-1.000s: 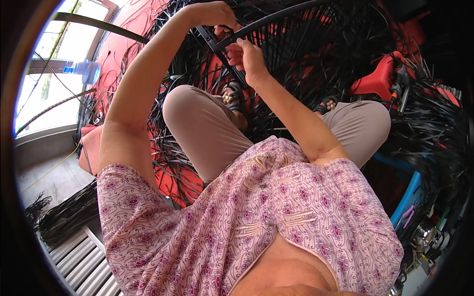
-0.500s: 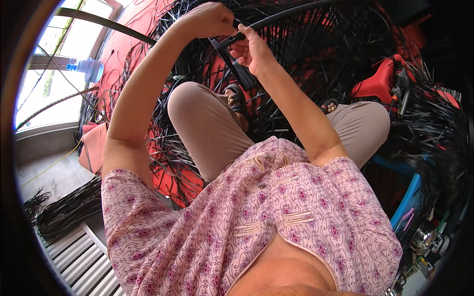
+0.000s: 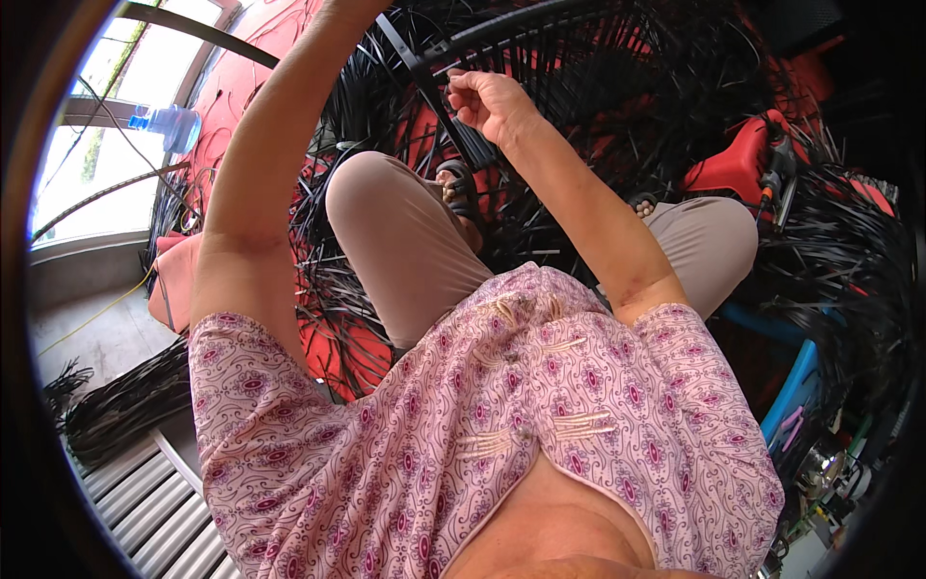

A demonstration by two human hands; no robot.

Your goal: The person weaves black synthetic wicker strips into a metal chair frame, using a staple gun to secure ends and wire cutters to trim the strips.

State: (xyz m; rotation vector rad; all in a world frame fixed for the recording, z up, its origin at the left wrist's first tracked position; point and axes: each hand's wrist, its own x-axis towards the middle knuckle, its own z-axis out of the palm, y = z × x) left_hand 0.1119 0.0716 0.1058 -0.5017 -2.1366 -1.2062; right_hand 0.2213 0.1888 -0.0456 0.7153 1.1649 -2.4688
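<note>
My left forearm (image 3: 275,135) reaches up past the top edge, so the hand itself is out of view. My right hand (image 3: 492,104) is raised at the upper middle, its fingers curled in and closed. Whether a strip lies between those fingertips is too small to tell. Just beyond it runs a dark curved frame bar (image 3: 521,21), with a row of tight black strips (image 3: 569,58) across the frame. A straight dark bar (image 3: 410,60) slants down left of the right hand, toward my sandalled foot (image 3: 457,188).
Loose black strips (image 3: 849,261) lie heaped over the red floor covering. A red container (image 3: 728,159) stands at the right beside a tool with an orange tip (image 3: 769,193). A blue bin edge (image 3: 791,386) is at lower right; a clear blue bottle (image 3: 174,127) is at the left.
My left hand has left the frame bar and moved up out of view. My right hand has come slightly down, away from the bar, with its fingers more curled.
</note>
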